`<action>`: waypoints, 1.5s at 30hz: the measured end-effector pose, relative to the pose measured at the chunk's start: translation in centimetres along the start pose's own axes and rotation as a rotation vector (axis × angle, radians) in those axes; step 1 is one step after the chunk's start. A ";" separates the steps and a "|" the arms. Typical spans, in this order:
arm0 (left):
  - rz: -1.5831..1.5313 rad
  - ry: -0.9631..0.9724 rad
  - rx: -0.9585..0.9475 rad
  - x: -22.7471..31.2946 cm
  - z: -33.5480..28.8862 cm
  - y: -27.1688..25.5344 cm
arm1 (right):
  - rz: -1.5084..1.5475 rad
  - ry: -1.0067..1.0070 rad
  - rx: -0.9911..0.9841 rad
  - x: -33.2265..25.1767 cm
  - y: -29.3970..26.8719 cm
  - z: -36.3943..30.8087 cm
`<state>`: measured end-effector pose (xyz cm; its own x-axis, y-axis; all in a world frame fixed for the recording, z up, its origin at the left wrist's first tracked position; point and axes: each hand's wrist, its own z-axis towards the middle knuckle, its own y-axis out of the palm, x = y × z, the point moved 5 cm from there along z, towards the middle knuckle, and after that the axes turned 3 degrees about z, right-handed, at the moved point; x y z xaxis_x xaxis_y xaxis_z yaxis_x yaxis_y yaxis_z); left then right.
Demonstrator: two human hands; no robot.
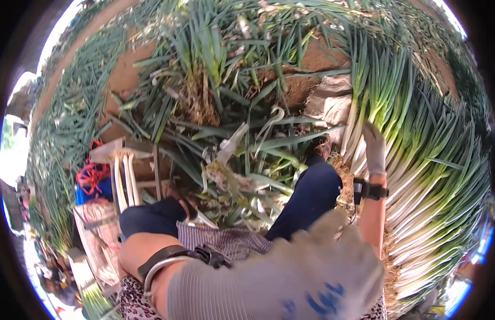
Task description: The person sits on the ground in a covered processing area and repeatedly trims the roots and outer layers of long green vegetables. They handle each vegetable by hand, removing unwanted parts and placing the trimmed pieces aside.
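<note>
My left hand (pixel 333 269) wears a pale work glove with blue marks on it. It reaches across low in front of me, very near the camera, and its fingers are smeared, so whether they hold anything is hidden. My right hand (pixel 374 149), in a light glove with a black wrist strap (pixel 371 190), lies against the stalks of long green onions (pixel 418 213). Its fingers look stretched out along them. These onions lie side by side in a thick row at the right, white ends towards me and green leaves outward.
Cut leaves and loose green onions (pixel 205 48) litter the brown ground ahead. A small wooden stand (pixel 122 151) at the left has several white stalks by it, with red cord (pixel 93 178) and a pink woven sack (pixel 95 229) nearby. Brown sacking (pixel 330 104) lies beside the row.
</note>
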<state>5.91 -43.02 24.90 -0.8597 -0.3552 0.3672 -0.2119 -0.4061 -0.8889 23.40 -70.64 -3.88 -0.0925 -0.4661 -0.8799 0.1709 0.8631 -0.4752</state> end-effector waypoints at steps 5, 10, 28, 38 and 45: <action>0.041 0.027 0.058 1.5 -4.1 -3.1 | -0.010 -0.372 -0.349 -21.4 9.0 -2.6; 0.060 -0.058 0.094 -0.4 -9.0 -4.9 | -0.050 -0.449 -0.761 -22.8 26.7 -4.1; -0.257 -0.581 -0.101 -17.7 -20.5 0.0 | -0.575 -0.430 -1.262 1.3 52.0 -3.2; -0.362 -0.961 -0.032 -24.2 -27.7 7.4 | 0.043 0.403 -0.622 0.7 61.1 5.3; -0.408 -0.990 0.028 -24.6 -28.1 7.3 | 0.293 0.458 -0.785 -3.1 56.0 3.7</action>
<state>12.46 -13.58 1.73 0.0360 -0.7080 0.7053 -0.3766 -0.6634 -0.6466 36.94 -21.53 -27.75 -0.5540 -0.2331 -0.7992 -0.4434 0.8951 0.0463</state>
